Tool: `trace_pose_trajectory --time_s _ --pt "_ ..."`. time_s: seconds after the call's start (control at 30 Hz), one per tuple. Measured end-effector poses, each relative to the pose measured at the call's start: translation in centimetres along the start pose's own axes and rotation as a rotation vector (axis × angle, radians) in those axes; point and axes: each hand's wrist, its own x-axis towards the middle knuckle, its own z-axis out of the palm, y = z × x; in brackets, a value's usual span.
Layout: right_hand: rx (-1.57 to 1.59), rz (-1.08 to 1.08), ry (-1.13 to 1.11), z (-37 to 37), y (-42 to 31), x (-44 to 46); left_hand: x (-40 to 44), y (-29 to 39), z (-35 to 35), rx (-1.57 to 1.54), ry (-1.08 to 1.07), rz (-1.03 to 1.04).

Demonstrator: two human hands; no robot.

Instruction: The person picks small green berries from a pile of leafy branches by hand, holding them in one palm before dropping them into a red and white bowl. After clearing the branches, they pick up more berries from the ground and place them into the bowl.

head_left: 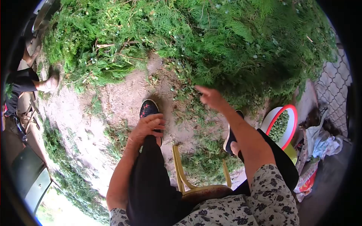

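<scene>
My left hand (150, 125) is at my left knee, its fingers loosely bent and apart, with nothing in them. Over the near edge of a big heap of green conifer branches (166, 34), my right hand (212, 98) reaches forward. Its index finger is stretched out and the others look curled; I see nothing held in it, though it is slightly blurred. Small pale cones or berries dot the branches. Loose sprigs (188, 81) lie on the ground just ahead of my right hand.
At right stands a white basin with a red rim (292, 132), holding small green cones or berries (279, 126). Crumpled plastic bags (320, 141) lie beyond it. I sit on a yellow-framed chair (176, 162). Another person's foot (49, 84) is at the far left, near chairs (32, 171).
</scene>
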Motion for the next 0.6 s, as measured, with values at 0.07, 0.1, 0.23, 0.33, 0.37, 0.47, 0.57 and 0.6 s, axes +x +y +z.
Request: trace_pose_trajectory --time_s 0.07,0.1,0.23,0.33,0.37,0.47,0.57,0.6 --pt "-0.096 -0.263 0.303 -2.3 4.0 2.8 1.5 -1.6 -0.1 -0.03 -0.139 -0.085" --pt "-0.171 -0.237 0.404 -3.9 3.9 3.1 1.8 -1.6 0.0 -0.015 -0.186 -0.103" --pt "-0.256 0.097 0.516 -12.1 1.8 4.8 3.5 -2.8 -0.2 -0.024 -0.248 -0.164" --pt "-0.453 0.178 0.411 -12.5 0.0 5.1 4.0 -3.9 -0.9 -0.092 -0.248 -0.16" --pt "-0.443 0.109 0.515 -11.3 0.0 4.5 4.3 -3.9 -0.9 -0.14 -0.247 -0.162" --pt "-0.45 -0.213 0.91 -5.9 -0.5 2.0 4.9 -4.4 -1.1 -0.302 -0.254 -0.115" --pt "-0.176 -0.463 0.756 0.7 -2.0 1.4 5.0 -4.8 -1.4 -0.471 -0.248 -0.048" --pt "-0.042 -0.419 0.615 2.7 -2.3 2.2 5.0 -4.8 -1.4 -0.538 -0.24 -0.018"
